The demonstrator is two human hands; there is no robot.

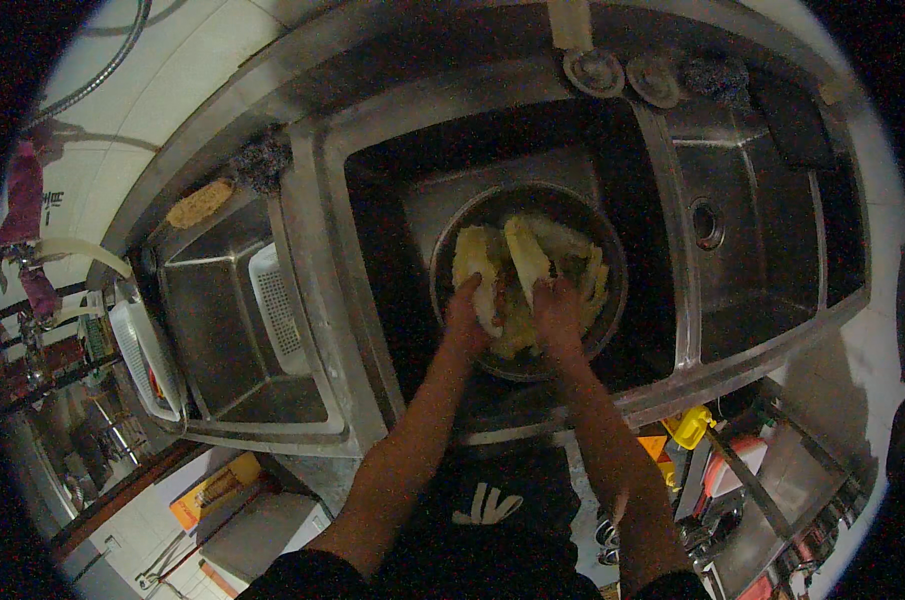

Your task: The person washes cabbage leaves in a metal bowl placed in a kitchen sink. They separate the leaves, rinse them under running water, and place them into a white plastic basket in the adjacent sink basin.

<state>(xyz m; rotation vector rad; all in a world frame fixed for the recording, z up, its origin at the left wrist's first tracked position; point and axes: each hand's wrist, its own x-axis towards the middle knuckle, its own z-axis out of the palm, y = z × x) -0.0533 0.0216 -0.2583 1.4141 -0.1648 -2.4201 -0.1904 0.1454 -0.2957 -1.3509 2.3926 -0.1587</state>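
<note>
A round metal basin (438,268) sits in the middle sink (452,185), holding several pale yellow-green vegetable pieces that look like cabbage leaves. Both of my arms reach down into it. My left hand (466,312) is closed round one long pale vegetable piece (474,252) on the basin's left side. In my right hand (556,312), the fingers wrap the lower end of another vegetable piece (523,245), which leans up and to the left. More pieces (596,280) lie along the basin's right side. Dim light blurs the finger details.
A left sink (207,310) has a white perforated basket (277,312) against its right wall. The right sink (757,265) shows a round drain (707,223). Along the back ledge are dark scrubbers (714,80) and two round discs (593,73). A yellow sponge (200,204) rests at the left.
</note>
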